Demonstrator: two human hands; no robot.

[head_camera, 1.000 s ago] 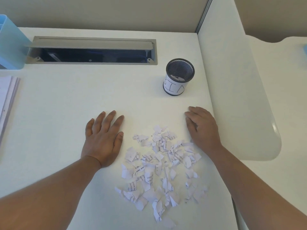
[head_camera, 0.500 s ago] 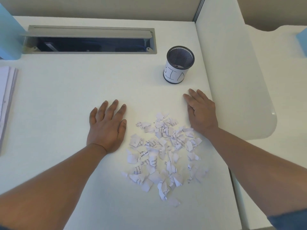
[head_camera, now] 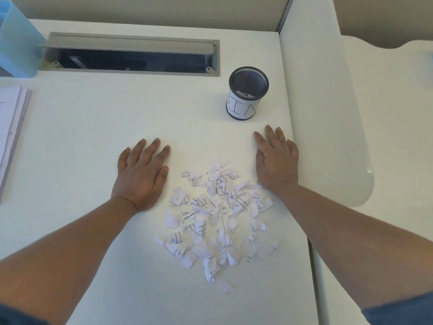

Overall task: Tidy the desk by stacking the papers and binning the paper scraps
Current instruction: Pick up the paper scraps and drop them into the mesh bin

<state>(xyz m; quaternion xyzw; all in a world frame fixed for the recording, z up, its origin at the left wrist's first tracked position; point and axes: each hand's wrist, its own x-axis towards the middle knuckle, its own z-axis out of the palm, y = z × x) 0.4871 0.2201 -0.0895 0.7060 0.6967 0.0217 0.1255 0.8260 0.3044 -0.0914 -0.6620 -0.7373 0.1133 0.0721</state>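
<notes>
The left hand (head_camera: 140,178) lies flat on the white tabletop (head_camera: 93,141), palm down, with its fingers straight and a little spread. It holds nothing. The right hand (head_camera: 276,160) lies flat too, palm down, fingers straight and close together, and it holds nothing. Both hands point away from the person.

Between the two hands, and reaching back toward the person, is a loose pile of torn paper scraps (head_camera: 215,221). The scraps are white with bits of black print on them. The left hand is just beside the pile, and I cannot tell if it touches any scraps. The heel of the right hand is right at the pile's edge.

A small round bin (head_camera: 247,93) stands upright past the right hand, near it but apart. It is black mesh with a white paper band that has letters drawn on it. Something small lies at its bottom.

A stack of papers (head_camera: 11,137) lies at the left edge of the tabletop, well apart from the hands. A blue box (head_camera: 18,41) stands in the far left corner, beside a long open slot (head_camera: 131,57) in the tabletop. A white wall (head_camera: 316,102) stands just right of the right hand
</notes>
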